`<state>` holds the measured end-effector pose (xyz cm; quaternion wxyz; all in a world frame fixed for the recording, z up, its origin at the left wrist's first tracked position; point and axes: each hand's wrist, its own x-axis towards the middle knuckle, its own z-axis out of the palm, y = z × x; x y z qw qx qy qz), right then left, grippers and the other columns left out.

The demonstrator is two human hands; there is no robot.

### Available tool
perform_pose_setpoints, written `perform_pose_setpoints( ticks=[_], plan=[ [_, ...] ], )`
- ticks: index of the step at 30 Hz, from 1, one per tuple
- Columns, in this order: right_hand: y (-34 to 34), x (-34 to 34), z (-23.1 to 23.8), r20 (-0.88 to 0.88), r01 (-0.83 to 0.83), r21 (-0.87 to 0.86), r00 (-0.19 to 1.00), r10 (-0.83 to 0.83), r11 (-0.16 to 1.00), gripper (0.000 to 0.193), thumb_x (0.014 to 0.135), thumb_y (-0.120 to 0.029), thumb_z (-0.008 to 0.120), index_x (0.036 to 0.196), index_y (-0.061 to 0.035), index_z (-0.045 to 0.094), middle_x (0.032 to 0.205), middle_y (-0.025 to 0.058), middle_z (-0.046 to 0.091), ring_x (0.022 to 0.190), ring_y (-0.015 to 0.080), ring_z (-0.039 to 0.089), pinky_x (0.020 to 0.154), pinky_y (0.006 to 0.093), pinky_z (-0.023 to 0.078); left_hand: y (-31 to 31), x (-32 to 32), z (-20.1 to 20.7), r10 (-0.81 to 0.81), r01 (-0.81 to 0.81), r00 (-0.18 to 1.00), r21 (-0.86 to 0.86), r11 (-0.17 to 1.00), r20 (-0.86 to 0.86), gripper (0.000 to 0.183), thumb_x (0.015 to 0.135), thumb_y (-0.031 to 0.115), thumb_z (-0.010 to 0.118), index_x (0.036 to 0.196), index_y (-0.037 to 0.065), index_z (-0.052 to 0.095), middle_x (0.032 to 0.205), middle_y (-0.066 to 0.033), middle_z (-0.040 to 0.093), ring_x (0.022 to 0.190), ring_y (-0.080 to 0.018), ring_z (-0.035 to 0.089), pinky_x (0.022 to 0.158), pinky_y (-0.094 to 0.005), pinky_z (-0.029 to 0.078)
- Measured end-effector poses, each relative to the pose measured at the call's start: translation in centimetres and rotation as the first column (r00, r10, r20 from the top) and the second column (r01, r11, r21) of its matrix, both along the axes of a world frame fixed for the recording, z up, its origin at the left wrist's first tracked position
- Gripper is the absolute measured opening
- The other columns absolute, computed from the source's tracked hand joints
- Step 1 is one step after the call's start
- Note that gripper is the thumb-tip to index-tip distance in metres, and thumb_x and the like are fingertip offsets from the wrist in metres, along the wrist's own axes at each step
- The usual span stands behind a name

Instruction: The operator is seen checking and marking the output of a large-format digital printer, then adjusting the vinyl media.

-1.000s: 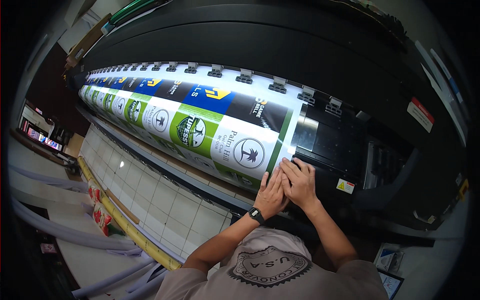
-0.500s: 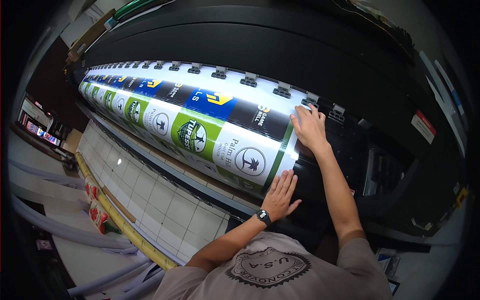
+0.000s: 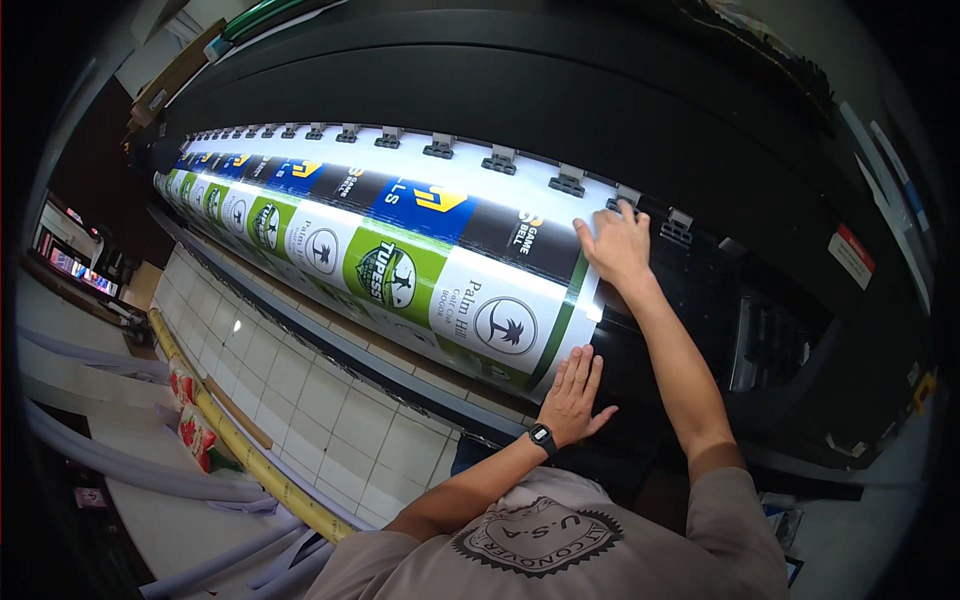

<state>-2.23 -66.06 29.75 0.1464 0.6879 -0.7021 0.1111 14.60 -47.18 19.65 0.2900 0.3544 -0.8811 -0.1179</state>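
Observation:
A glossy printed sheet, with repeated panels of green, white, blue and black, curves over the front of a long black wide-format printer. My left hand lies flat, fingers stretched, on the sheet's lower right edge; a dark watch is on that wrist. Higher along the same edge, my right hand rests with thumb and fingers apart, its fingertips at a grey pinch roller. What lies beneath the right fingertips is hidden. Several more rollers line the sheet's upper border.
A dark rail runs below the sheet, above a white tiled floor. To the left lie a long yellow tube and several pale rolls. The printer's black end housing stands at the right.
My left hand has shifted slightly right and down along the sheet's edge. My right hand has moved only slightly, its fingers drawn a little closer together. The sheet looks unchanged.

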Motion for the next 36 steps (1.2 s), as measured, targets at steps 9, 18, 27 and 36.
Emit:
perform_pose_setpoints(
  ticks=[9, 18, 27, 36],
  plan=[
    [0.7, 1.7, 0.8, -0.008, 0.074, 0.072, 0.997, -0.074, 0.995, 0.066, 0.097, -0.054, 0.043, 0.125, 0.0033, 0.061, 0.130, 0.0169, 0.062, 0.131, 0.0331, 0.046, 0.102, 0.0484, 0.032, 1.7, 1.8, 1.4, -0.057, 0.057, 0.998, 0.006, 0.998, 0.000, 0.090, 0.087, 0.045, 0.068, 0.150, -0.005, 0.029, 0.158, -0.0314, 0.019, 0.148, -0.0438, 0.019, 0.120, -0.0488, 0.020],
    [17.8, -0.7, -3.8, 0.364, 0.186, -0.356, 0.930, -0.047, 0.916, 0.041, 0.092, -0.022, 0.060, 0.127, -0.0015, 0.059, 0.127, 0.0167, 0.061, 0.124, 0.0339, 0.052, 0.107, 0.0455, 0.032, 5.4, 8.1, -1.3, -0.079, 0.096, 0.990, 0.148, 0.984, -0.119, 0.078, 0.085, 0.029, 0.073, 0.146, -0.003, 0.036, 0.150, -0.0255, 0.037, 0.140, -0.0379, 0.037, 0.117, -0.0485, 0.028],
    [27.2, -2.8, -7.0, 0.263, 0.253, -0.350, 0.951, -0.164, 0.902, 0.037, 0.101, -0.019, 0.048, 0.131, 0.0014, 0.056, 0.138, 0.0176, 0.055, 0.134, 0.0332, 0.047, 0.115, 0.0496, 0.029, 5.9, 14.5, -6.1, 0.205, -0.215, 0.975, 0.134, 0.967, 0.081, 0.071, 0.093, 0.045, 0.060, 0.144, 0.000, 0.042, 0.150, -0.0170, 0.043, 0.142, -0.0309, 0.037, 0.120, -0.0463, 0.022],
    [26.4, -2.6, -8.4, 0.091, 0.275, -0.462, 0.960, -0.263, 0.843, 0.040, 0.103, -0.026, 0.039, 0.128, -0.0014, 0.058, 0.136, 0.0121, 0.059, 0.130, 0.0305, 0.053, 0.111, 0.0475, 0.036, 6.2, 14.3, -6.9, 0.215, -0.221, 0.975, 0.118, 0.968, 0.064, 0.069, 0.095, 0.047, 0.056, 0.146, 0.002, 0.042, 0.150, -0.0151, 0.044, 0.143, -0.0296, 0.035, 0.119, -0.0473, 0.022]
  ],
)
